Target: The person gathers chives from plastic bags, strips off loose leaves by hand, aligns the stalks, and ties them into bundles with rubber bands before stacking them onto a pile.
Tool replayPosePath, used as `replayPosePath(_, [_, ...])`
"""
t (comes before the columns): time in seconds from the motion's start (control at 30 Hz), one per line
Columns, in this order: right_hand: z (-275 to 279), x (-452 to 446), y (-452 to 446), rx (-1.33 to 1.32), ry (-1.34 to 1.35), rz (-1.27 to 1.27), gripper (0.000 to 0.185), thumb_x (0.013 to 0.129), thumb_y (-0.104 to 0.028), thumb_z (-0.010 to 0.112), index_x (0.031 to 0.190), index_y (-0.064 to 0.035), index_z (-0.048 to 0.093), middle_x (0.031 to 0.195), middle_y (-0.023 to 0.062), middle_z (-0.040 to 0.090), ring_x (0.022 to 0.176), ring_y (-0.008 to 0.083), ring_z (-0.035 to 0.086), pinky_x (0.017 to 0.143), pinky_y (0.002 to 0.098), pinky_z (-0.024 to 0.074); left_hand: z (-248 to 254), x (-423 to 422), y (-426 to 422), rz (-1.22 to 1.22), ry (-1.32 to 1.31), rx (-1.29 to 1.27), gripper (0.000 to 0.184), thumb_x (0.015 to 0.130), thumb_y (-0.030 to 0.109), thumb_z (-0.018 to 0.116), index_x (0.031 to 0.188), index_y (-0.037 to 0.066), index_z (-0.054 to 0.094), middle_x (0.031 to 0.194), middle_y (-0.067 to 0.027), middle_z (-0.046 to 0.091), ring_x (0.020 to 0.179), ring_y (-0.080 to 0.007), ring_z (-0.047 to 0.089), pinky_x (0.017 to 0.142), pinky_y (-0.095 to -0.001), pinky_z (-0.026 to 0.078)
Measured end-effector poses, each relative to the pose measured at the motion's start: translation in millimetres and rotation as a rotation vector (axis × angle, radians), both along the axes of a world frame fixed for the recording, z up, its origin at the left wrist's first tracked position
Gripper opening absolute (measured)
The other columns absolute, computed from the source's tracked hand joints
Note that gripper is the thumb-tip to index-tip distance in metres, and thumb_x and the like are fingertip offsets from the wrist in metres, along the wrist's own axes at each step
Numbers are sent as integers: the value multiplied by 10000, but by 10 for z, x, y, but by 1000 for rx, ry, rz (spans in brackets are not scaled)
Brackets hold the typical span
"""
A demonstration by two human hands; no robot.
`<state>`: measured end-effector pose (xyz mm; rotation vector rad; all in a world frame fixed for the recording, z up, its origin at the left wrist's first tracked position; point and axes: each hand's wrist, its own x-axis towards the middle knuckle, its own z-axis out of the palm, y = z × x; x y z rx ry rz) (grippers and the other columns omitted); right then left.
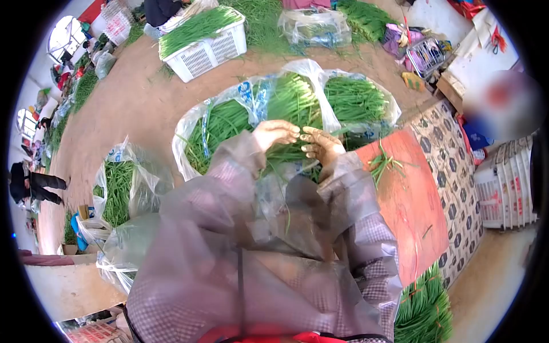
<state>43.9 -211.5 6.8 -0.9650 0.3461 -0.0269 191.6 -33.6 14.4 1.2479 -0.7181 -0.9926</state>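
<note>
My left hand (pixel 277 134) and my right hand (pixel 323 146) meet fingertip to fingertip above the plastic-bagged greens. The fingers of both are drawn together as in a pinch; anything between them is too small to make out. Below the hands lie long green stalks with pale ends (pixel 294 97), which look like chives, inside clear plastic bags (pixel 182 137). Another bundle of chives (pixel 355 98) fills the bag beyond my right hand. A few loose stalks (pixel 386 166) rest on the reddish board (pixel 409 197) to the right of my right sleeve.
A white crate (pixel 209 56) heaped with greens stands ahead. At left is an open bag of greens (pixel 118 191); stacked white baskets (pixel 506 188) stand at right. More greens (pixel 424 308) lie below the board. A person in dark clothes (pixel 34 183) stands far left.
</note>
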Motion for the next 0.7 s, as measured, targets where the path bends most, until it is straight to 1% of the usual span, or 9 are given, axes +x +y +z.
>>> replayPosePath(0.1, [-144,567,-131,24,66,-36,366,908,-241,578,1214,-43,547,952,78,643,767,202,619,652,324,486,-200,495,-272,325,372,100,265,841,-2,527,1100,23,580,940,-121,661,800,-216,653,694,-321,534])
replayPosePath(0.17, [-129,818,-220,19,132,-66,343,895,-230,597,1180,-42,560,893,73,638,733,207,615,620,335,490,-360,977,-334,462,400,178,494,774,-28,597,1225,153,510,942,-140,666,675,-231,634,611,-354,526])
replayPosePath(0.23, [-140,1018,-294,56,304,-336,292,872,-202,625,1112,-45,567,804,62,613,665,215,602,553,354,489,-144,1094,-370,643,278,191,703,763,-78,499,1394,182,329,1119,-193,593,719,-233,634,590,-351,519])
replayPosePath(0.33, [-261,1277,-563,25,303,-377,299,861,-181,629,1129,-75,550,828,62,610,671,215,591,551,351,481,-152,1516,-301,729,-13,198,835,751,-55,533,1462,230,202,1236,-208,529,843,-276,632,705,-384,525])
replayPosePath(0.43, [-238,1374,-562,-90,316,-436,477,842,-191,646,1274,-84,473,978,89,610,822,230,587,656,368,474,557,1290,-246,813,-319,558,825,751,41,620,1456,252,247,1237,-164,553,943,-278,601,758,-389,499])
replayPosePath(0.5, [-276,1441,-610,-171,346,-479,602,827,-207,661,1362,-89,411,1090,113,602,933,248,582,732,389,471,451,1442,-193,802,-1111,677,766,746,-25,580,1432,203,325,1275,-182,515,1090,-306,542,904,-340,451])
replayPosePath(0.53, [-367,1485,-681,-346,395,-404,707,808,-230,676,1410,-95,330,1187,131,555,1031,264,542,810,410,441,338,1516,-210,800,-1112,680,766,746,-25,580,1432,203,325,1275,-182,515,1090,-306,542,904,-340,451])
replayPosePath(0.6, [-506,1576,-707,-503,474,-317,868,765,-288,706,1464,-95,229,1393,176,406,1239,325,423,965,464,363,52,1670,-245,1005,-1521,327,561,725,44,611,1262,189,537,1110,-138,605,894,-316,608,842,-354,488])
replayPosePath(0.7, [-128,1542,-548,-489,435,-274,874,766,-279,706,1466,-95,216,1429,178,366,1272,340,392,995,472,341,253,1304,-253,718,-1101,46,364,780,19,574,1137,89,595,1075,-127,617,971,-290,606,885,-324,472])
